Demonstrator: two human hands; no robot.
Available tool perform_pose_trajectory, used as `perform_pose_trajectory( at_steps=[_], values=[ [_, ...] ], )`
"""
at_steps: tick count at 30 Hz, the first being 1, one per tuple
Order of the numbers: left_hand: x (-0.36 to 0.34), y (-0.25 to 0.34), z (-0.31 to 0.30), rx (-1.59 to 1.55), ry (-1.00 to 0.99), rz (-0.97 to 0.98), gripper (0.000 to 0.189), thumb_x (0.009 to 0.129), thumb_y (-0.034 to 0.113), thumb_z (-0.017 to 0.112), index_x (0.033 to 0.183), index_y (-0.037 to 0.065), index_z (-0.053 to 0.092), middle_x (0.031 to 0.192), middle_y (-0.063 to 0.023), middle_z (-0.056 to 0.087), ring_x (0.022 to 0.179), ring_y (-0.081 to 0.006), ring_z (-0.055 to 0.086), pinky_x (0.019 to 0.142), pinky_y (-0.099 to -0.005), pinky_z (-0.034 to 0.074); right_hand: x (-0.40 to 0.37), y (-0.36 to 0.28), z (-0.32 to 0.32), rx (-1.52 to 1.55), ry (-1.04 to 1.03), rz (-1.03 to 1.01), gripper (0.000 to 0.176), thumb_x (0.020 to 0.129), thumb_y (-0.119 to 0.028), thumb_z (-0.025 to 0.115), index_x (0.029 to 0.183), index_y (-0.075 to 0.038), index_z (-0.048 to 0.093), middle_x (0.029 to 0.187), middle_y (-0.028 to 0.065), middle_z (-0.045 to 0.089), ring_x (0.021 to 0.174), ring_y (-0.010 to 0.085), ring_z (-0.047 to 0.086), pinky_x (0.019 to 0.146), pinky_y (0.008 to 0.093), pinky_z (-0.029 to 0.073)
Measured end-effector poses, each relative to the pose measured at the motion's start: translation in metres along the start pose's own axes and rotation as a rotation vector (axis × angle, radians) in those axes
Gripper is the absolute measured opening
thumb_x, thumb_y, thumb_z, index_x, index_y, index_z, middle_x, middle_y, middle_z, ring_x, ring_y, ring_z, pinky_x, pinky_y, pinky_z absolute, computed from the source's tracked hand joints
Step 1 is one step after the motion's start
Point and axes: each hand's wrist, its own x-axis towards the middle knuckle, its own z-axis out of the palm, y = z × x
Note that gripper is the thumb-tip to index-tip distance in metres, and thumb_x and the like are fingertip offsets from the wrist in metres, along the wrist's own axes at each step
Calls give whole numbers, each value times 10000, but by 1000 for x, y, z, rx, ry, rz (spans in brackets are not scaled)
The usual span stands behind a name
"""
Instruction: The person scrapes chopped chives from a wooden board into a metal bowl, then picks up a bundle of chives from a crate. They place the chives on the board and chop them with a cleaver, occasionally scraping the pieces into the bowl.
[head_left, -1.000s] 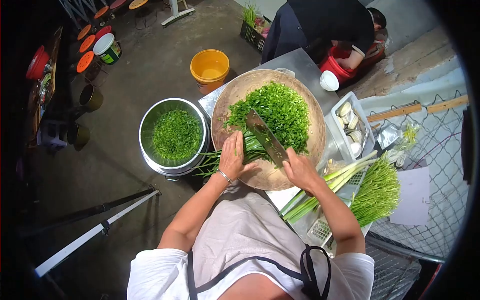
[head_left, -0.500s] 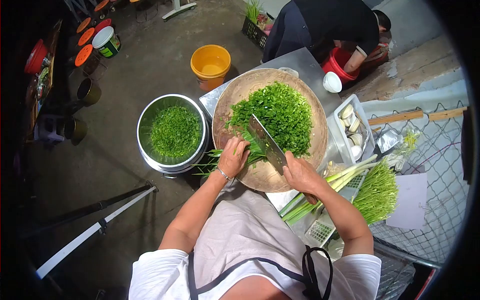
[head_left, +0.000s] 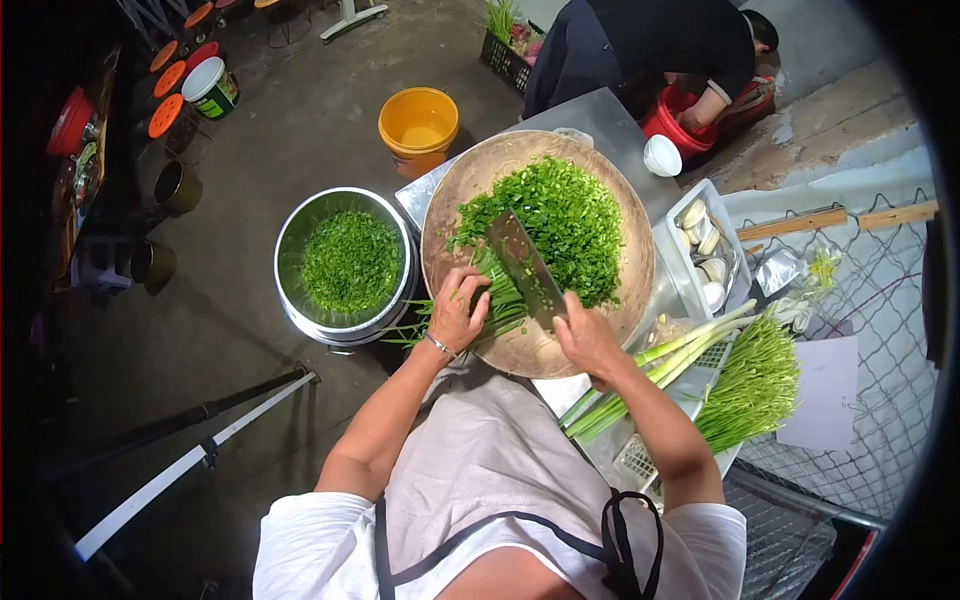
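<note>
My right hand (head_left: 588,342) is closed around the handle of a cleaver (head_left: 527,268), its broad blade slanting up-left over the board and flecked with green bits. Beside the blade, my left hand (head_left: 457,312) presses with curled fingers on a bunch of long green onion stalks (head_left: 507,300); their leafy ends stick out past the board's left edge. Both hands work over a thick round wooden chopping board (head_left: 640,265). A large heap of chopped green onions (head_left: 565,215) covers its far middle, right beyond the cleaver.
Left of the board stands a metal pot (head_left: 284,240) holding chopped greens (head_left: 350,262). A yellow bucket (head_left: 420,115) is beyond. Thick leeks (head_left: 650,385), a green bunch (head_left: 755,385) and a white bin (head_left: 695,205) lie right. A person (head_left: 640,50) bends over a red bucket (head_left: 665,125).
The cleaver has shifted slightly up-left, and its blade now shows more of its flat face. My right hand has moved a little with it. My left hand stays on the stalks.
</note>
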Motion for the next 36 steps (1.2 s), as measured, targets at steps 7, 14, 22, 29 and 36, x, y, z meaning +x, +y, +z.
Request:
perform_pose_trajectory(
  at_steps=[7,14,22,29,36],
  values=[
    [-2,-13,7,-13,-53,33,237,828,-38,724,1044,32,659,1033,-148,649,964,-350,638,833,-435,519,-15,-39,-33,-156,-154,1,234,1003,-170,524,1091,20,421,776,318,662,752,552,642,706,628,499],
    [6,-16,4,7,-84,45,234,838,27,728,1037,42,605,954,-143,574,898,-365,598,784,-459,496,18,-2,39,-110,-49,-28,239,1007,-176,539,1107,10,428,696,275,654,667,520,644,642,618,507],
    [-6,-1,-3,121,-362,158,521,644,121,885,1019,60,529,1196,-180,483,1152,-407,486,976,-490,459,9,13,37,-54,31,-44,253,1000,-191,561,1103,-9,420,713,278,655,705,510,656,654,611,504],
    [4,-14,33,106,-243,96,461,629,-72,771,1004,63,540,1179,-171,504,1161,-416,482,979,-496,465,13,13,7,-159,9,-55,250,990,-195,565,1095,-19,421,741,275,663,730,516,654,691,615,506],
    [-6,-6,-3,16,-243,72,375,776,98,849,1033,73,577,1177,-166,522,1139,-407,502,950,-492,462,-16,-32,-44,-135,-55,-22,242,996,-171,548,1114,-5,417,770,303,657,770,546,637,728,639,482]
  ],
)
